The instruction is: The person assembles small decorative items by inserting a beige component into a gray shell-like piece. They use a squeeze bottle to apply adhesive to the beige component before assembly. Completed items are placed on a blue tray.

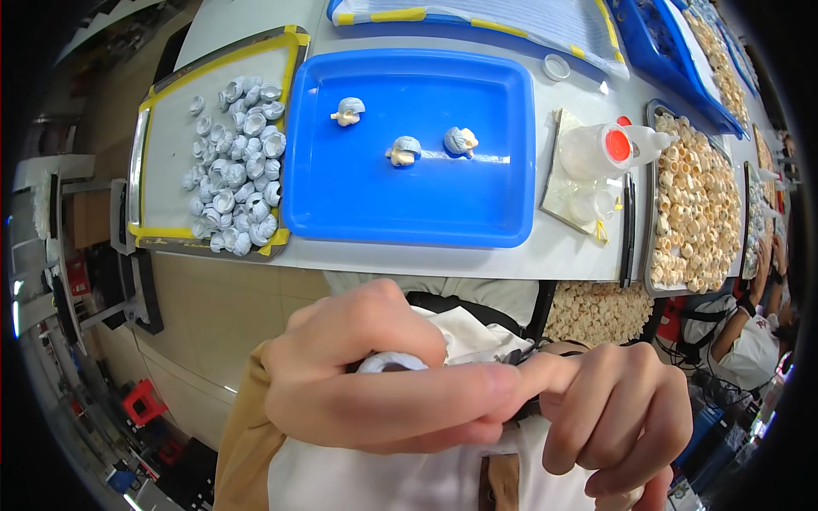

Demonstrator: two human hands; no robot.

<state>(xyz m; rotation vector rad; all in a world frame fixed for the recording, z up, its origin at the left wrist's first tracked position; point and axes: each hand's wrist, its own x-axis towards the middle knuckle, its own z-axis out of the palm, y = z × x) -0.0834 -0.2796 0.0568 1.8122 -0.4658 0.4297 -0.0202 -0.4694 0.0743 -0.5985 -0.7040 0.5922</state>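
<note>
Close to my chest, in front of the table edge, my two hands meet at the fingertips. My left hand [366, 375] is closed around a pale grey-blue shell-like hair piece [392, 362], whose curved rim shows between the fingers. My right hand [609, 409] is curled, with its index finger and thumb at the left fingertips. A cream-coloured bit [620, 500] peeks out beneath its lower fingers; what it grips is mostly hidden. Beyond the hands, a blue tray [409, 226] holds three small cream doll heads with grey-blue hair, one being the middle head [404, 151].
Left of the blue tray, a yellow-taped tray [162, 170] carries many grey-blue hair pieces [243, 162]. To the right are a white bottle with a red cap [596, 149], a small clear cup [590, 204], black tweezer-like tools [629, 230] and a tray of cream pieces [694, 213]. Another person's arm [737, 328] shows far right.
</note>
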